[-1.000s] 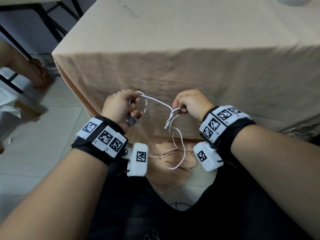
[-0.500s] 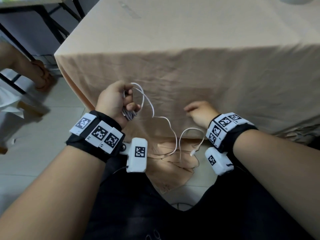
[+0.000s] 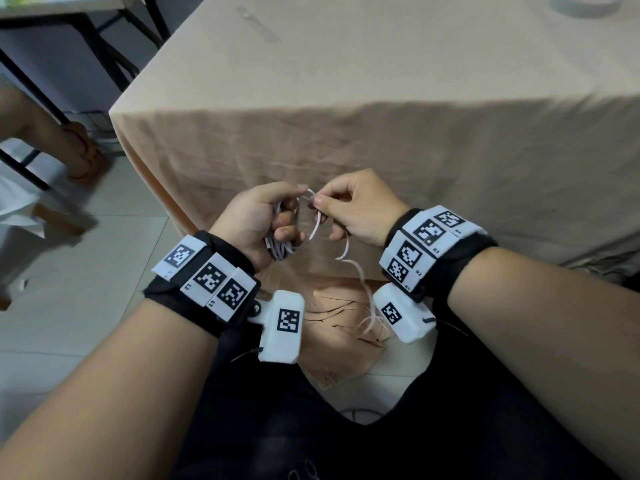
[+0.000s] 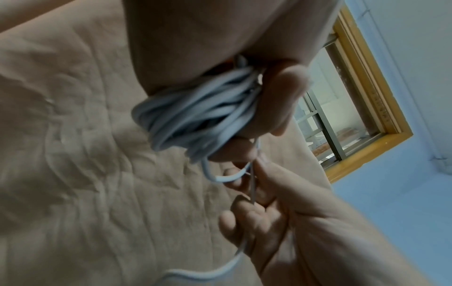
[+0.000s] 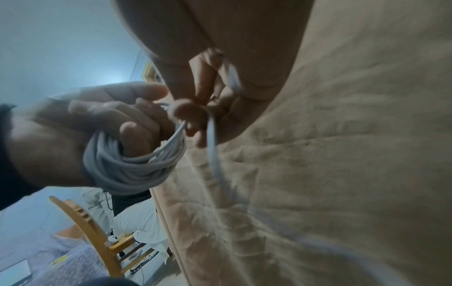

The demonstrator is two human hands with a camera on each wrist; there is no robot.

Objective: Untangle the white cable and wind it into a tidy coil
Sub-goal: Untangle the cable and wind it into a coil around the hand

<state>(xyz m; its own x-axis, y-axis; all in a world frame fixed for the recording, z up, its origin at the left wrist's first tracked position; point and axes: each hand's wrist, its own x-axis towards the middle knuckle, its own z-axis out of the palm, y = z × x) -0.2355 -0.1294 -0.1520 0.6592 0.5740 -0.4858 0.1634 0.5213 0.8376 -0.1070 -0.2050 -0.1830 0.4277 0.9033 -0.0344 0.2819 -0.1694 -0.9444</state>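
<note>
A bundle of wound white cable (image 3: 280, 249) (image 4: 195, 114) (image 5: 132, 166) sits in my left hand (image 3: 263, 220), whose fingers curl round the loops. Close beside it, my right hand (image 3: 349, 209) pinches the free strand between thumb and forefinger, right at the top of the coil. From that pinch a short loop (image 3: 317, 223) curves down, and the loose tail (image 3: 360, 275) hangs blurred toward my lap. Both hands hover in front of the hanging side of the beige tablecloth (image 3: 381, 140), below the table's edge.
The cloth-covered table fills the view ahead; a transparent strip (image 3: 258, 24) and a round pale object (image 3: 581, 3) lie far back on it. Another person's foot (image 3: 83, 150) and black table legs (image 3: 104, 53) stand on the tiled floor at left. A wooden chair (image 5: 90, 232) shows in the right wrist view.
My right hand, which had let the strand drop and hung apart with fingers relaxed, has come up and left to pinch the cable beside the coil. The left hand kept hold of the bundle.
</note>
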